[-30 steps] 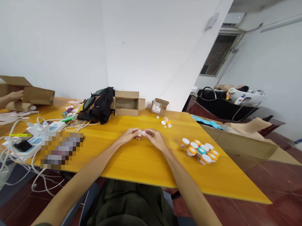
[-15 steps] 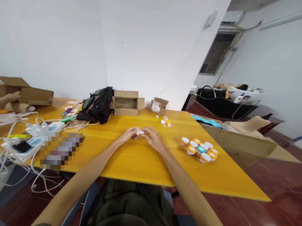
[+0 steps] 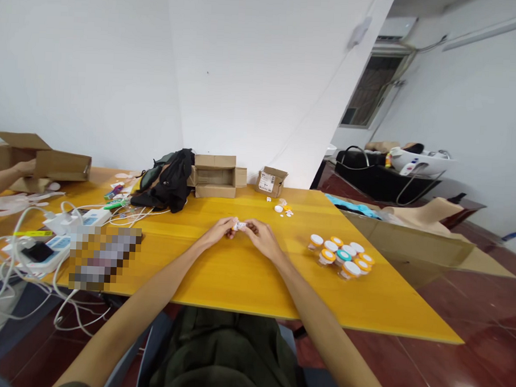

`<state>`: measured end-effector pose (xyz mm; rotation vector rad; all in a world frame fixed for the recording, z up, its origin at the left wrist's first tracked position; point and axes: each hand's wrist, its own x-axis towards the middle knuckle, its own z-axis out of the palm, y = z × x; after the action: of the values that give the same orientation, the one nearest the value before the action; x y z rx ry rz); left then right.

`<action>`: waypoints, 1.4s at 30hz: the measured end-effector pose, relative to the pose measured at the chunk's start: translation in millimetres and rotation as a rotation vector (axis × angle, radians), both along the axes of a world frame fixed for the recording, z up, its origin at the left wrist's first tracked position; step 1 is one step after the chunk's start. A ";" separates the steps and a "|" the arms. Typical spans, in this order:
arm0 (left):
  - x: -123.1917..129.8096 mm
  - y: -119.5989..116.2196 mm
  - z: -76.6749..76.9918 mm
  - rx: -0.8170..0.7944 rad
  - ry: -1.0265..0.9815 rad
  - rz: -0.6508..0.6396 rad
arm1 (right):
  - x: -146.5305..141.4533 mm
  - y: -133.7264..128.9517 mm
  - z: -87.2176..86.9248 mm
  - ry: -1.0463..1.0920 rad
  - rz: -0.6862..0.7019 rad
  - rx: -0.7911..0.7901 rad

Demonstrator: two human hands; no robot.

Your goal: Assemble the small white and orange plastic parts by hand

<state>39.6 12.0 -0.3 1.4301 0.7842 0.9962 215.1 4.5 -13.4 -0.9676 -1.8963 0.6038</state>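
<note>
Both my hands meet over the middle of the wooden table. Between them is a small clear container with white and orange parts; its exact kind is too small to tell. My left hand is closed around its left side. The fingers of my right hand pinch its right side. To the right stands a cluster of small clear jars with white, orange and teal lids. Beyond my hands lie several small white and orange pieces, among them a round white lid.
At the back are an open cardboard box, a smaller carton and a black bag. Power strips with tangled white cables lie left, beside a blurred-out flat object. Another person's hand reaches into a box far left.
My right hand's fingers have closed in on the small container from a looser, more raised pose. My left hand stays put. Far left, the other person's hand has shifted slightly at the box.
</note>
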 end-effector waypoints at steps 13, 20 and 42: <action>-0.4 -0.8 0.8 -0.005 0.020 0.017 | 2.7 -4.0 4.8 -0.055 0.055 0.288; -0.6 0.2 0.3 0.009 0.029 0.002 | 1.5 -4.7 3.7 -0.101 -0.040 0.175; 0.4 2.7 -2.2 0.057 0.105 0.031 | 3.0 -5.6 5.0 -0.138 -0.074 0.057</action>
<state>40.1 14.7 -2.6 1.5334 0.8632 0.9796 218.1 -1.0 -8.4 -1.0610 -1.9782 0.4475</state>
